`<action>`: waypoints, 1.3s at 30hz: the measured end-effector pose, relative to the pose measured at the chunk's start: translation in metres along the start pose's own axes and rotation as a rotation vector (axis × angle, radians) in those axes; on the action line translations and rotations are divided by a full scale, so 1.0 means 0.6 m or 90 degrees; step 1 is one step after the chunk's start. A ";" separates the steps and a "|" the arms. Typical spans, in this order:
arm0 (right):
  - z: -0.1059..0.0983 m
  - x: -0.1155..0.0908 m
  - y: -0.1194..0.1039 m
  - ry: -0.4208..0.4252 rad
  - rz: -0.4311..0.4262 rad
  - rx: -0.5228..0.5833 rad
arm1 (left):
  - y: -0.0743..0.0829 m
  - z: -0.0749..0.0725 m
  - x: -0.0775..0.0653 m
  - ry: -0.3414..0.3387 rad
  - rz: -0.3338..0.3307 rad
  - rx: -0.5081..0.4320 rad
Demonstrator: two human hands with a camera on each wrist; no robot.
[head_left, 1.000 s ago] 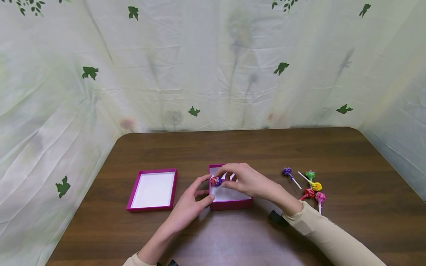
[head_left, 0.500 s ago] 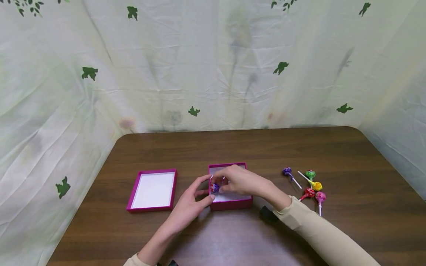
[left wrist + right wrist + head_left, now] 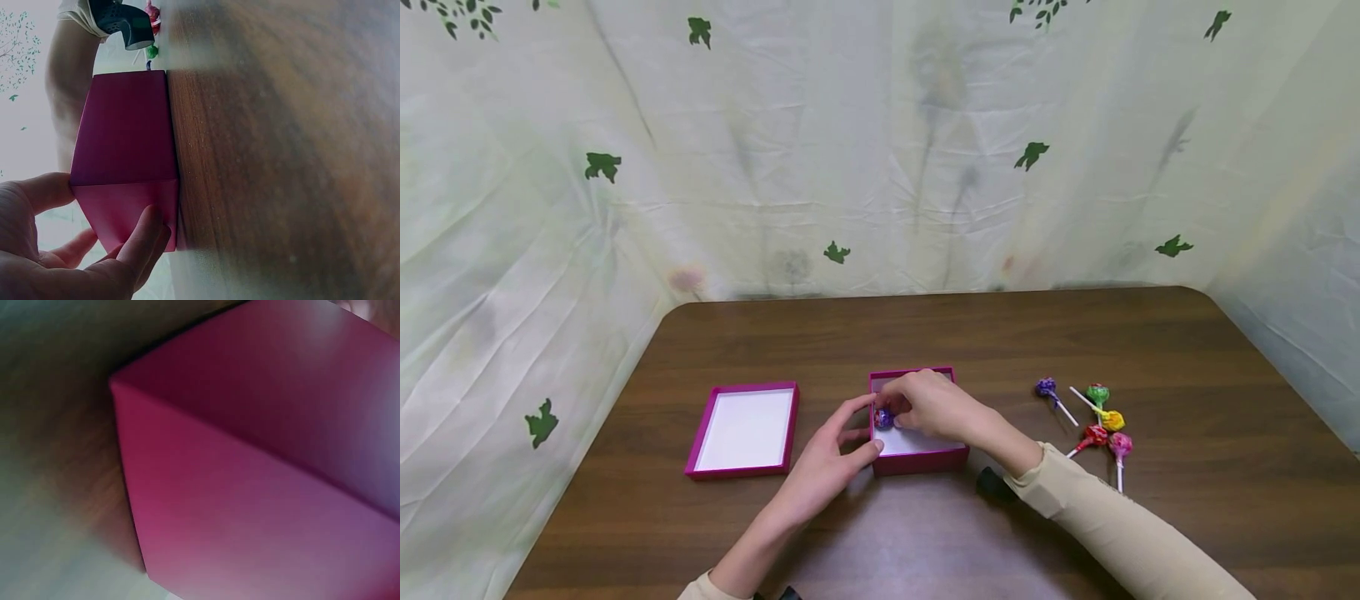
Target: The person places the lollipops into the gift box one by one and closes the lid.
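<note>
An uncovered magenta box (image 3: 921, 463) with a white inside stands mid-table. My left hand (image 3: 829, 458) holds its left end, thumb at the near corner and index finger at the far rim. In the left wrist view, fingertips (image 3: 149, 228) press the box's side wall (image 3: 125, 203). My right hand (image 3: 931, 407) reaches into the box, fingers bent around a red and purple wrapped lollipop (image 3: 884, 418) by the left inner wall. The hand covers its stick. In the right wrist view, the box's outer walls (image 3: 250, 506) fill most of the frame, and the right fingers are out of sight.
The matching box lid (image 3: 741, 429) lies left of the box, white inside up. To the right are a purple lollipop (image 3: 1047, 387), a green one (image 3: 1097, 395), a yellow one (image 3: 1112, 420), a red one (image 3: 1096, 434) and a pink one (image 3: 1121, 445). A pale printed curtain hangs behind the table.
My right hand has moved slightly left and lower into the box with the lollipop, which now sits deeper by the left wall. The left hand has stayed at the box.
</note>
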State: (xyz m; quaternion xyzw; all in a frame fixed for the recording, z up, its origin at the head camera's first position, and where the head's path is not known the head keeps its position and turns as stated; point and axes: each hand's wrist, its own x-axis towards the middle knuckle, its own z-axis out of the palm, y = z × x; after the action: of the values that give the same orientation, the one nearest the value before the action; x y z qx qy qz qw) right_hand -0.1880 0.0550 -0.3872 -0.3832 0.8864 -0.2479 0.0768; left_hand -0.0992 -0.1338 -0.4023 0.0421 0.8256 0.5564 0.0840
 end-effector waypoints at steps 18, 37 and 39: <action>-0.003 0.000 0.000 0.009 0.003 0.035 | 0.001 0.000 -0.002 -0.003 0.010 -0.008; -0.045 -0.020 -0.007 0.064 -0.002 0.136 | 0.002 -0.002 -0.002 -0.012 -0.004 -0.006; -0.053 -0.027 -0.008 0.073 -0.005 0.146 | 0.002 -0.002 -0.001 -0.012 -0.005 -0.004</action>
State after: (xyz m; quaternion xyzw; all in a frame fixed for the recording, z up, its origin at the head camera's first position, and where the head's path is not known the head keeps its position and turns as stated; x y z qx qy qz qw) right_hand -0.1841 0.0756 -0.3582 -0.3608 0.8537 -0.3691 0.0684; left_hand -0.0985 -0.1346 -0.4009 0.0438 0.8230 0.5585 0.0939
